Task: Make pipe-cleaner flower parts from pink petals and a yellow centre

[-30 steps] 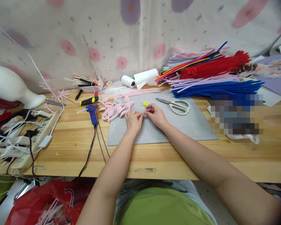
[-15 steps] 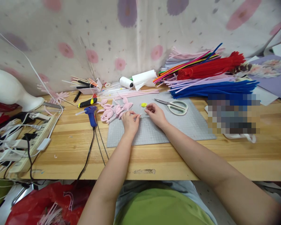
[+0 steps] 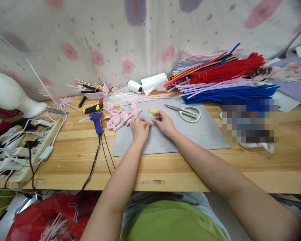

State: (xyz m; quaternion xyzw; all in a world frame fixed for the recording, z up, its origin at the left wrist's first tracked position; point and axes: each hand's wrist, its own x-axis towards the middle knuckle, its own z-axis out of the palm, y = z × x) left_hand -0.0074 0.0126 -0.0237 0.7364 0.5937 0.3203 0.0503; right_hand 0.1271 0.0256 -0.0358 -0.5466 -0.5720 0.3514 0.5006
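My left hand (image 3: 139, 128) and my right hand (image 3: 163, 123) meet over the grey cutting mat (image 3: 190, 134), fingertips pinched together on a small pale pink piece (image 3: 151, 123) between them. Just left of my left hand lies a heap of pink pipe-cleaner petals (image 3: 120, 118). A small yellow piece (image 3: 153, 110) sits on the mat beyond my right hand. White-handled scissors (image 3: 188, 112) lie to the right of it.
A blue glue gun (image 3: 96, 119) with its cord lies left of the mat. Stacks of pipe cleaners (image 3: 225, 80) fill the back right. A power strip (image 3: 32, 147) with cables is at the left, a white vase (image 3: 10, 93) behind it.
Both hands stay pinched together at the same spot on the mat; only the fingers shift slightly. The view has drifted a little.
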